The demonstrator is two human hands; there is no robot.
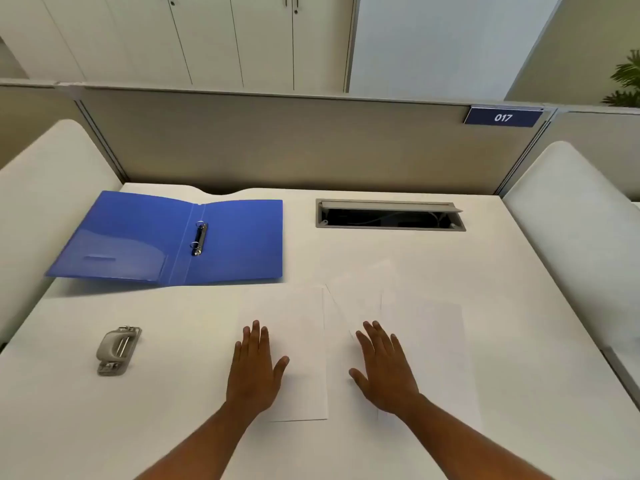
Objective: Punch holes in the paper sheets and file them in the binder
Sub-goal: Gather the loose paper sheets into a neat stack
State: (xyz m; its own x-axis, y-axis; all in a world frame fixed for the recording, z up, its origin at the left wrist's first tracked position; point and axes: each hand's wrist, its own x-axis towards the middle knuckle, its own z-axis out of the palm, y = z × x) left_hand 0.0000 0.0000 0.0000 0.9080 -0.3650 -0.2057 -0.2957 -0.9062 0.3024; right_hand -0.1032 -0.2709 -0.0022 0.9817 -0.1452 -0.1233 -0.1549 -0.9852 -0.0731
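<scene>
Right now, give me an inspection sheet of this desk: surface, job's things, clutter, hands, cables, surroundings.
Surface: white desk, flat, with a grey partition behind it.
Job's things: blue binder lies open at far left, rings look closed; grey punch at near left, untouched; white sheets spread loosely at the centre, overlapping at the right.
Clutter: nothing seen.
Hands: left hand flat on the left sheet; right hand flat on the overlapping sheets; fingers straight, gripping nothing.
Cables: a cable shows inside the open cable hatch at the far right.
Surroundings: cabinets beyond the partition, sign 017, plant at far right.
</scene>
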